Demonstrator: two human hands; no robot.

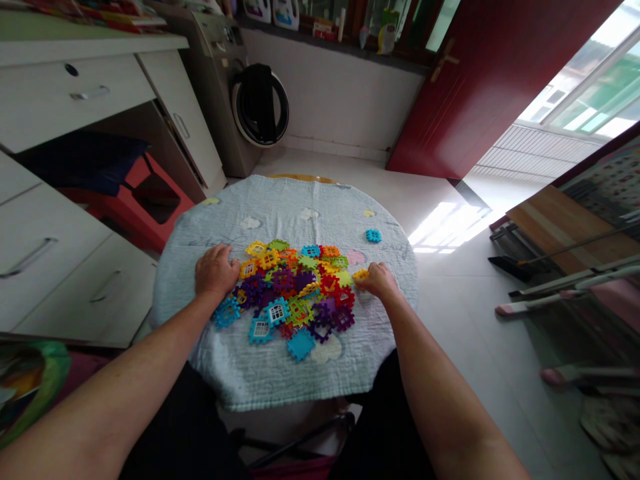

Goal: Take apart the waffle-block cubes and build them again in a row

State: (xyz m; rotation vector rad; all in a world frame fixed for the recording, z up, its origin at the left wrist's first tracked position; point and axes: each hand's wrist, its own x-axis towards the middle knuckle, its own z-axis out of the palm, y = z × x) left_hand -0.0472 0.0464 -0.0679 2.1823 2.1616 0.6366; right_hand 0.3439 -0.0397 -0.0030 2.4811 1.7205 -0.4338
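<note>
- 2 bare forearms (pixel 125 393) reach in from the bottom edge, one on each side of a dark lap, toward a small round table (pixel 235 393) covered by a pale quilted cloth (pixel 280 207).
- The left hand (pixel 216 270) lies palm down on the cloth, fingers loose and spread. Its fingertips touch the near-left rim of the pile of tiles (pixel 295 293), and it grips nothing.
- The right hand (pixel 380 280) is narrowed to a pinch. Its fingertips close on a yellow tile (pixel 361 274) just ahead of its knuckles, at the pile's right edge, and the tile sits low against the cloth.
- The pile lies between the 2 hands: toothed, interlocking squares in purple, red, orange, green and blue, many overlapping.
- 1 blue tile (pixel 373 235) lies alone beyond the right hand, well apart from the pile.
- Judgement: the yellow tile touches its red and green neighbours, so its teeth may catch them. A grip on 2 opposite edges and a straight lift would free it cleanly, while the left hand pressing down on the pile keeps the rest from dragging along.
- Judgement: the cloth looks soft, so a sideways pull could rumple it and scatter tiles.
- Beyond the left hand stand drawers (pixel 50 267), a red stool (pixel 150 200) and a washing machine (pixel 240 100).
</note>
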